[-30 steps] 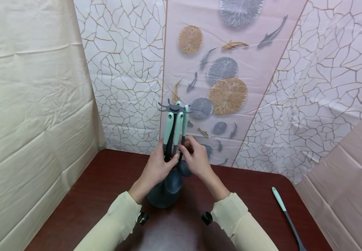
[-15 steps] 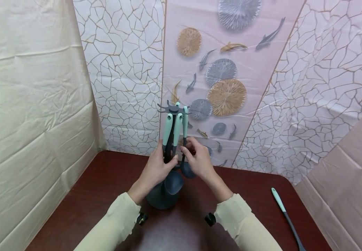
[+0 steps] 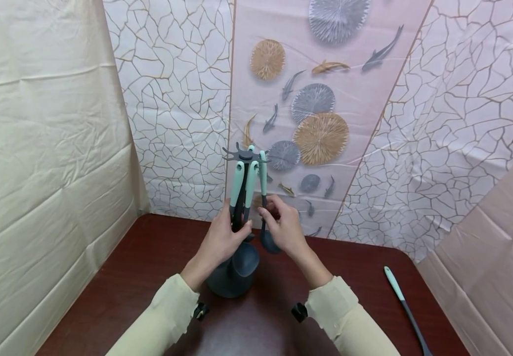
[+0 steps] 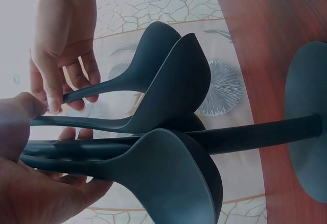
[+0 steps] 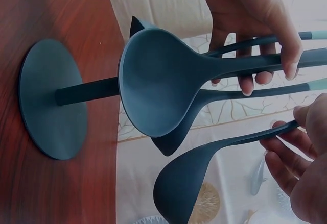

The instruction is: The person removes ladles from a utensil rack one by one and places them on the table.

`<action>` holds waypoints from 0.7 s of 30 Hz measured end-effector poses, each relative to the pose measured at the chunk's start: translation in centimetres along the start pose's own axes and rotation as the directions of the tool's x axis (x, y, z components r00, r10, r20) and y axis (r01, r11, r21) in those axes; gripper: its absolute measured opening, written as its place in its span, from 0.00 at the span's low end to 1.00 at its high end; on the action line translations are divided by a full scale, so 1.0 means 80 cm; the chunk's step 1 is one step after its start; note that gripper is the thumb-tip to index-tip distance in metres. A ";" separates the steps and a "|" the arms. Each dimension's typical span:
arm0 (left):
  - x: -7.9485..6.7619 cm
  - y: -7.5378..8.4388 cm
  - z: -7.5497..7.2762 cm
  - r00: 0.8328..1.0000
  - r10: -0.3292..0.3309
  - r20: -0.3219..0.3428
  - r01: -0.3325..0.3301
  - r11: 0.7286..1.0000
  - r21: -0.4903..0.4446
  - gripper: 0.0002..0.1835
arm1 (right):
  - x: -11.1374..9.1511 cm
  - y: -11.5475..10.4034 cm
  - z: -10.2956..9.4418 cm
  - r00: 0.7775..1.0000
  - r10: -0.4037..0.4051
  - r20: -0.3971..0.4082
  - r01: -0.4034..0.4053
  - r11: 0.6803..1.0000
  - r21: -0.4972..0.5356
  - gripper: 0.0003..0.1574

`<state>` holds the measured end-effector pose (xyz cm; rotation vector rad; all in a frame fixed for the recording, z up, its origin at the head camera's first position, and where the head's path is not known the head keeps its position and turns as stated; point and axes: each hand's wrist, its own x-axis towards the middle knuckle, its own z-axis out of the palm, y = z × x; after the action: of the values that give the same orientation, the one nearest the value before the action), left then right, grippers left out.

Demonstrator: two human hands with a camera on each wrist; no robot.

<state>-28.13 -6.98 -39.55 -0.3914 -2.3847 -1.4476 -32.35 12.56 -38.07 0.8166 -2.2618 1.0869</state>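
A dark utensil stand (image 3: 229, 286) stands upright on the table, its hooked top (image 3: 245, 155) bearing several utensils with mint-green handles. My left hand (image 3: 222, 236) wraps round the pole and the shafts beside it, the thumb lying across the front. A large spoon-like head (image 5: 158, 81) hangs below that hand, in front of the pole. My right hand (image 3: 285, 226) pinches the dark shaft of a ladle (image 5: 184, 183) between thumb and fingers. The ladle's bowl hangs apart from the other heads in the right wrist view, while its mint handle (image 3: 263, 173) reaches up to the hooks.
On the right side of the dark red table (image 3: 354, 277) lies another utensil (image 3: 405, 304) with a mint handle and dark shaft; its head is cut off by the frame. Patterned cloth (image 3: 185, 123) hangs behind, and plain cloth (image 3: 56, 163) walls the left side.
My right hand has shifted slightly to the right with the ladle, swinging its bowl away from the pole. My left hand keeps its grip on the stand, almost still.
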 end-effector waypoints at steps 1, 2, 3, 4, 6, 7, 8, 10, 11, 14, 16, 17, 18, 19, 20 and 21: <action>0.000 0.000 0.000 1.000 0.002 -0.001 -0.002 1.000 0.000 0.30 | 0.000 -0.001 0.000 1.000 0.000 -0.001 0.000 1.000 -0.001 0.12; 0.000 0.001 0.000 1.000 0.004 -0.002 -0.004 1.000 0.000 0.30 | 0.000 -0.001 0.000 1.000 0.001 -0.002 -0.001 1.000 -0.001 0.12; 0.000 0.001 0.000 1.000 0.005 -0.001 -0.005 1.000 -0.002 0.29 | 0.000 -0.002 0.000 1.000 0.003 -0.003 -0.003 1.000 0.000 0.12; 0.000 0.001 -0.001 1.000 0.005 -0.002 -0.005 1.000 -0.001 0.29 | 0.000 -0.002 0.000 1.000 0.005 -0.004 -0.005 1.000 0.000 0.12; 0.000 0.001 -0.001 1.000 0.004 -0.002 -0.004 1.000 -0.001 0.29 | 0.000 -0.002 0.000 1.000 0.010 -0.006 -0.010 1.000 0.001 0.12; 0.000 0.000 -0.001 1.000 0.004 -0.001 -0.004 1.000 0.000 0.29 | 0.000 -0.003 0.001 1.000 0.013 -0.006 -0.012 1.000 0.003 0.12; 0.000 0.000 -0.001 1.000 0.004 0.000 -0.004 1.000 -0.001 0.30 | 0.000 -0.002 0.001 1.000 0.014 -0.007 -0.014 1.000 0.005 0.12; 0.000 0.000 0.000 1.000 0.003 0.000 -0.003 1.000 -0.001 0.30 | -0.001 -0.002 0.002 1.000 0.015 -0.010 -0.015 1.000 0.012 0.12; 0.000 -0.001 0.000 1.000 0.003 0.000 -0.003 1.000 -0.002 0.30 | -0.001 -0.002 0.002 1.000 0.013 -0.012 -0.013 1.000 0.017 0.11; 0.000 -0.001 0.000 1.000 0.009 -0.003 -0.009 1.000 -0.005 0.31 | -0.001 -0.002 0.002 1.000 0.005 -0.020 -0.004 0.999 0.033 0.10; 0.000 -0.001 0.000 1.000 0.015 -0.006 -0.015 1.000 -0.005 0.31 | 0.000 -0.003 0.001 1.000 -0.001 -0.026 0.002 0.999 0.042 0.09; 0.000 -0.001 0.001 1.000 0.019 -0.008 -0.019 1.000 -0.007 0.31 | 0.001 -0.003 0.001 1.000 -0.004 -0.028 0.005 0.999 0.044 0.09; -0.001 -0.001 0.001 1.000 0.023 -0.009 -0.023 1.000 -0.007 0.31 | 0.001 -0.003 0.001 1.000 -0.005 -0.030 0.007 0.999 0.046 0.09; -0.001 -0.001 0.001 1.000 0.026 -0.011 -0.026 1.000 -0.006 0.31 | 0.001 -0.003 0.001 0.999 -0.007 -0.032 0.008 0.999 0.047 0.09; -0.001 -0.001 0.001 1.000 0.029 -0.012 -0.029 1.000 -0.007 0.31 | 0.001 -0.003 0.001 0.999 -0.007 -0.033 0.009 0.999 0.047 0.09; -0.001 -0.001 0.001 0.999 0.031 -0.012 -0.031 1.000 -0.007 0.31 | 0.001 -0.003 0.001 0.999 -0.009 -0.035 0.011 0.999 0.048 0.09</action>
<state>-28.08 -6.96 -39.71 -0.4180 -2.3544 -1.4411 -32.26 12.38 -37.91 0.8215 -2.2086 1.1460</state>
